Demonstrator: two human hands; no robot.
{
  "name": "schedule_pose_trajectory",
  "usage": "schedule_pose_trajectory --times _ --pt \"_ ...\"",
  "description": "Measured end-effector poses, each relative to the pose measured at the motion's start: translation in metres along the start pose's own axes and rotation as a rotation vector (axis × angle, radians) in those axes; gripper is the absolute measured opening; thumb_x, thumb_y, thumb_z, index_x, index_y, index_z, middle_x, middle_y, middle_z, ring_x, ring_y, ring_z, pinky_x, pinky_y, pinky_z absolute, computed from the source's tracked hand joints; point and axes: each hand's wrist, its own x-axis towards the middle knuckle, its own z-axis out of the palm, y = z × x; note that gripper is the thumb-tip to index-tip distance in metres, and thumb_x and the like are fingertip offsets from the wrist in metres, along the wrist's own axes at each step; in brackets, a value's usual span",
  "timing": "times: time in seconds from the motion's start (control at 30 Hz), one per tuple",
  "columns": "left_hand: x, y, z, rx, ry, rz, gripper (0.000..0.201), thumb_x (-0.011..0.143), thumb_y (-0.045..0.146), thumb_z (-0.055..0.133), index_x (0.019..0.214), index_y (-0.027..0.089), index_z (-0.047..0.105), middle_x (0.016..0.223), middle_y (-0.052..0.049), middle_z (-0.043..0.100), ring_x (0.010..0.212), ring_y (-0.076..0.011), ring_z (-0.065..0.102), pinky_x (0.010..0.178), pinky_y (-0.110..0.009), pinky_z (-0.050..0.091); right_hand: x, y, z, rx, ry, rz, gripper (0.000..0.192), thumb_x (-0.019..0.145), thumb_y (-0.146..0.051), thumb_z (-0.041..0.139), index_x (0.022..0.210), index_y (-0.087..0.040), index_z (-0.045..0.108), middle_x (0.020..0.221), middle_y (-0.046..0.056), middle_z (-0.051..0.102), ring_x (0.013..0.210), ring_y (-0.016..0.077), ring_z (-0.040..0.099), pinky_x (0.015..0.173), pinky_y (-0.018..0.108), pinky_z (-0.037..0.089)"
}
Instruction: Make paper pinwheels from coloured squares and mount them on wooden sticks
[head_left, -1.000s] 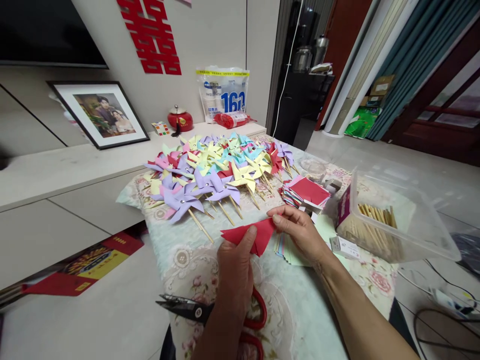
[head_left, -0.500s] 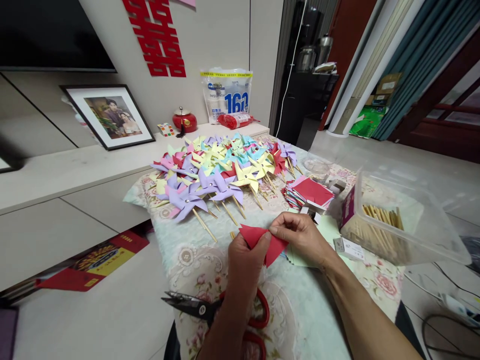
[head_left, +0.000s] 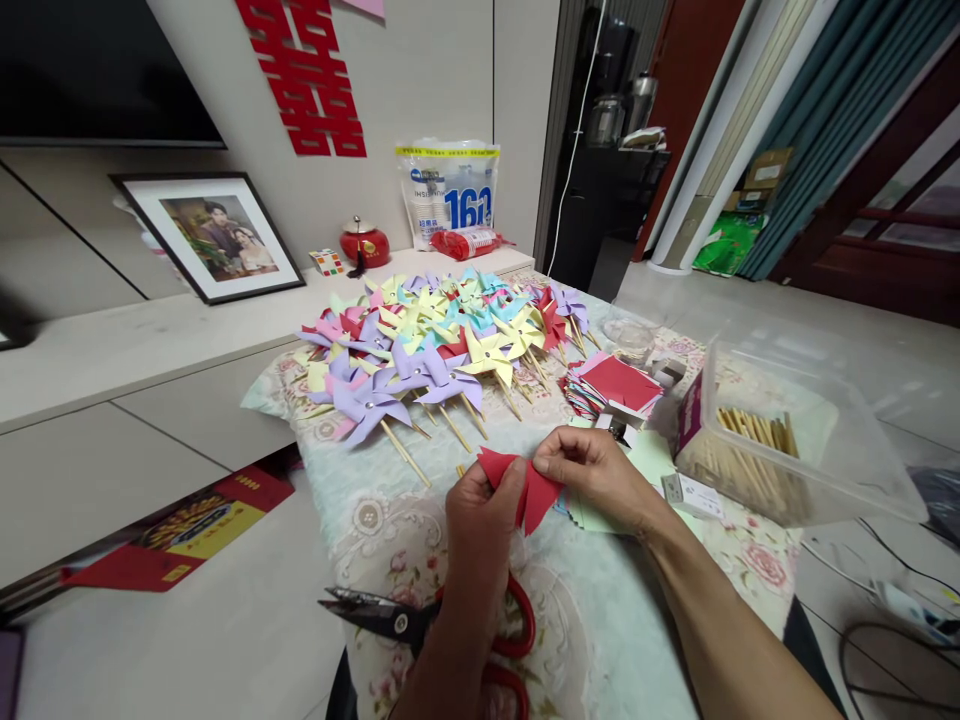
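A piece of red paper (head_left: pixel 538 497), cut and partly folded, is held above the table between both hands. My left hand (head_left: pixel 484 515) pinches its left side, thumb on top. At its right side, the thumb and fingers of my right hand (head_left: pixel 589 470) are closed on the paper's edge. Scissors with red handles (head_left: pixel 397 620) lie beneath my left forearm, partly hidden by it. Beyond my hands, many paper pinwheels (head_left: pixel 367 405) on wooden sticks lie heaped in purple, yellow, blue, pink and red.
Right of my hands are a stack of coloured paper squares (head_left: pixel 619 382), light green sheets (head_left: pixel 652 455), a small white box (head_left: pixel 691 495) and a clear plastic tub (head_left: pixel 847 450) of wooden sticks. A floral cloth (head_left: pixel 600 620) covers the table. A white cabinet (head_left: pixel 157 350) stands behind.
My right hand has shifted slightly along the red paper, and a fold line or slit shows more in its middle. The whole view has drifted a little.
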Motion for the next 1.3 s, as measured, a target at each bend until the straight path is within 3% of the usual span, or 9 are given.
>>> schedule_pose_trajectory --times 0.4,0.67,0.87,1.3 --pt "-0.002 0.007 0.005 -0.105 -0.018 -0.018 0.019 0.068 0.033 0.08 0.07 0.017 0.07 0.059 0.004 0.064 0.053 -0.0109 0.054 0.056 -0.023 0.043 -0.002 -0.001 -0.001 0.113 -0.039 -0.003 0.03 0.077 -0.043 0.074 0.069 -0.016 0.064 0.061 -0.004 0.05 0.059 0.0106 0.039 0.056 0.025 0.028" --pt "-0.004 0.015 0.005 -0.22 -0.086 -0.12 0.021 0.067 0.034 0.082 0.075 0.018 0.072 0.065 0.001 0.068 0.061 -0.0145 0.062 0.058 -0.025 0.046 -0.003 -0.001 -0.003 0.149 -0.102 -0.065 0.027 0.082 -0.042 0.074 0.078 -0.016 0.067 0.068 -0.002 0.056 0.064 0.0118 0.045 0.061 0.026 0.033" --pt "-0.006 0.021 0.003 -0.27 -0.175 -0.21 0.032 0.068 0.034 0.085 0.091 0.016 0.071 0.074 -0.001 0.071 0.063 -0.0132 0.064 0.061 -0.024 0.047 -0.003 -0.003 -0.003 0.158 -0.129 -0.136 0.025 0.083 -0.041 0.074 0.078 -0.018 0.068 0.07 -0.002 0.056 0.066 0.0121 0.046 0.062 0.026 0.034" --pt "-0.007 0.022 0.001 -0.36 -0.319 -0.305 0.036 0.068 0.034 0.087 0.096 0.017 0.07 0.085 -0.003 0.073 0.074 -0.0127 0.066 0.07 -0.022 0.05 -0.004 -0.002 -0.001 0.241 -0.072 -0.188 0.022 0.077 -0.039 0.08 0.081 -0.02 0.071 0.078 0.001 0.065 0.074 0.0154 0.057 0.07 0.028 0.046"
